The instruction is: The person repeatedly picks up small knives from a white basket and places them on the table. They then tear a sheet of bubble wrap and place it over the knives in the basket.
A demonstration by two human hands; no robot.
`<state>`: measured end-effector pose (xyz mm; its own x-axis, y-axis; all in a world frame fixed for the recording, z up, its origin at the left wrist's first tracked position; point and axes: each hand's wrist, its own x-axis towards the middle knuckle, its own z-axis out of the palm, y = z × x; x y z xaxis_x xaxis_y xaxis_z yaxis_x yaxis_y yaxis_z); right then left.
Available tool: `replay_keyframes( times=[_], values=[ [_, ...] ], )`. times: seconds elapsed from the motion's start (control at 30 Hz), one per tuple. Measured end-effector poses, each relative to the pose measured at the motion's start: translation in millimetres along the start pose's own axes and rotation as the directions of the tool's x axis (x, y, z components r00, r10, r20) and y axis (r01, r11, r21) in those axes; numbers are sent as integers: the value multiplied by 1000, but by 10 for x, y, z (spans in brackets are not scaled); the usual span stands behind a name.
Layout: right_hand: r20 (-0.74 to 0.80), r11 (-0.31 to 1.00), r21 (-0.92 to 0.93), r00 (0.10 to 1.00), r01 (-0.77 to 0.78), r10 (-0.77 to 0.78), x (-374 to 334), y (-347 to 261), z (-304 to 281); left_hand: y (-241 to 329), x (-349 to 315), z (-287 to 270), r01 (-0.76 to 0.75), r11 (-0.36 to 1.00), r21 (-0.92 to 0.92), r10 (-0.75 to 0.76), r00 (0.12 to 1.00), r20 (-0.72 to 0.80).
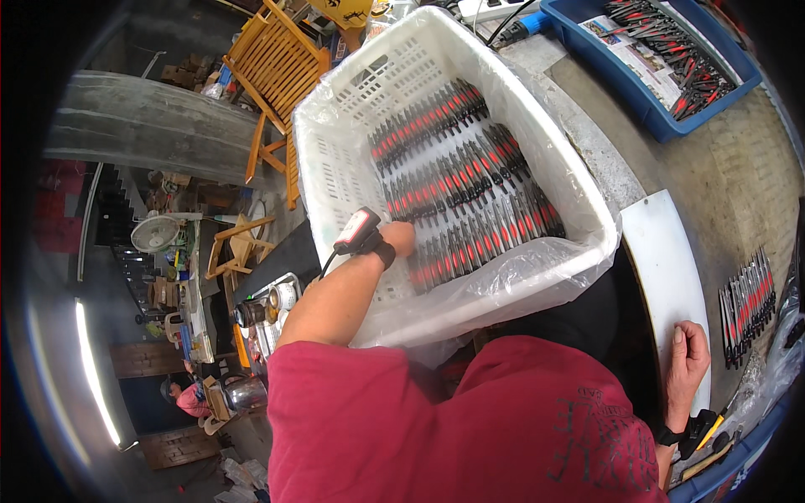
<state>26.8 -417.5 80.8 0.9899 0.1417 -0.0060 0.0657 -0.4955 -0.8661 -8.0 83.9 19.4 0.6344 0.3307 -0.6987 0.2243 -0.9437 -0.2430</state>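
Red shirt (470, 427) below; left hand (401, 237) grips pliers (436, 264) in crate (335, 159), right hand (688, 356) curled, empty, on board (667, 268) edge.

Even daylight falls on the white crate (470, 180) and its clear plastic liner (537, 277), which shows soft glare along the near rim; shadows are faint and short; a bright strip lamp (94, 373) glows at lower left, where the room turns dim; fisheye bending curves the table (738, 176) edge, corners go black, and far-left detail is soft and smeared.
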Motion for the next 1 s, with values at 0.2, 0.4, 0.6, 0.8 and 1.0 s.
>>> replay_keyframes(
  times=[0.2, 0.4, 0.6, 0.8, 1.0],
  values=[
    [6, 999, 37, 1000, -10, 10, 0, -19, -7, -34, 30, 89, -27, 999, -20, 26, 997, -73],
    [-39, 999, 30, 999, 33, -32, -1, -64, 2, -87, 69, 104, -52, 999, 16, 54, 991, -119],
    [-46, 994, 0, 993, 107, -107, 26, -101, -5, 62, -141, -469, -73, 957, -281, 2, 969, -247],
    [-54, 993, 14, 992, 113, -112, 16, -117, -24, 672, -769, -1160, -480, 713, -511, 87, 784, -615],
    [-77, 990, -9, 987, 143, -143, 7, -130, -36, 1410, -1509, -1407, -811, 539, -227, 283, 428, -858]
  ],
)
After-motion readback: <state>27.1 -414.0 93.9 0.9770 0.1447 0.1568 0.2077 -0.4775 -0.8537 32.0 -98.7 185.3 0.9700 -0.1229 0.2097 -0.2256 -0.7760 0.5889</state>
